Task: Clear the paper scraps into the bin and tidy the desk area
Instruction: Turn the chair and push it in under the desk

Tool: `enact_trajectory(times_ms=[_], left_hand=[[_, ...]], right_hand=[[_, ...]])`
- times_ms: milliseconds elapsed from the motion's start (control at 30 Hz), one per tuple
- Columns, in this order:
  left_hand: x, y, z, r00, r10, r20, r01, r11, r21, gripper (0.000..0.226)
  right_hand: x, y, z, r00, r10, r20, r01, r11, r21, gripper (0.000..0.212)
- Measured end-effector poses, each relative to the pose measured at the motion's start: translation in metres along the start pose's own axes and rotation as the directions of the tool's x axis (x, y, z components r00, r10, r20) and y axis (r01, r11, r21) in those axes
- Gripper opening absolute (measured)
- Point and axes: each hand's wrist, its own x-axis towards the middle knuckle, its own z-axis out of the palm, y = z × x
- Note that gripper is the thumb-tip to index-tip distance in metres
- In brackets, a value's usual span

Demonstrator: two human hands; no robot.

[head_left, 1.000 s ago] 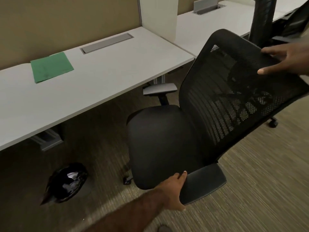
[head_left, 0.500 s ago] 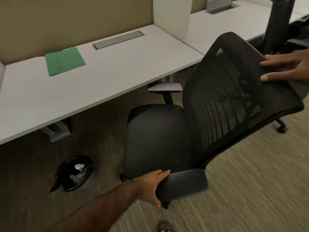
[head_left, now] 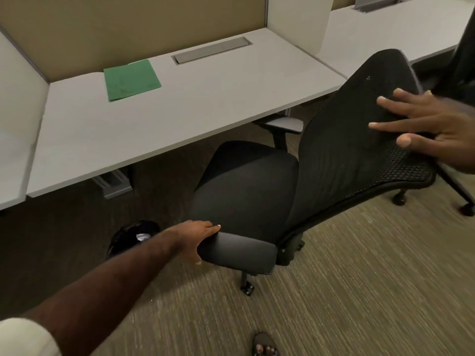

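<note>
A black office chair (head_left: 246, 186) with a mesh back stands in front of the white desk (head_left: 195, 104). My left hand (head_left: 198, 235) grips the front end of the chair's near armrest (head_left: 239, 250). My right hand (head_left: 421, 122) presses flat on the top of the mesh backrest (head_left: 354, 140), fingers straight and spread. A bin lined with a black bag (head_left: 131, 237) sits on the floor under the desk, partly hidden behind my left forearm. A green folder (head_left: 131, 79) lies on the desk near the partition.
The chair's far armrest (head_left: 282, 124) sits just under the desk edge. A grey cable tray lid (head_left: 210, 50) is set into the desk. A second chair's legs and castors (head_left: 462, 206) stand at the right. My sandalled foot (head_left: 264, 346) is on the carpet.
The chair has rolled forward toward the desk, its seat now partly under the desk edge. Both hands stayed on it, and my right hand's fingers have spread wider on the backrest.
</note>
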Motion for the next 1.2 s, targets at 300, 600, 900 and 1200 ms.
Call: enact_trajectory(times_ms=[300,600,900,1200], left_hand=[[-0.041,-0.073,-0.002,0.915,-0.263,-0.305,0.266,0.963,-0.031,0.071],[-0.047,-0.028,-0.057,0.625,-0.276,-0.730,-0.038,0.923,-0.383,0.045],[-0.077,0.005,-0.131,0.301,-0.390,-0.871,-0.495,0.717,-0.492,0.054],[-0.068,-0.031,-0.169,0.185,-0.460,-0.868,-0.408,0.768,-0.494,0.035]], right_hand=[[0.037,-0.135,0.007,0.989,0.130,-0.075,-0.122,0.988,0.096,0.068],[0.102,-0.212,0.038,0.967,0.193,-0.166,-0.164,0.972,0.170,0.055],[0.159,-0.256,0.058,0.985,0.108,-0.134,-0.078,0.974,0.212,0.051],[0.190,-0.200,0.050,1.000,-0.021,0.000,0.020,0.971,0.238,0.042]])
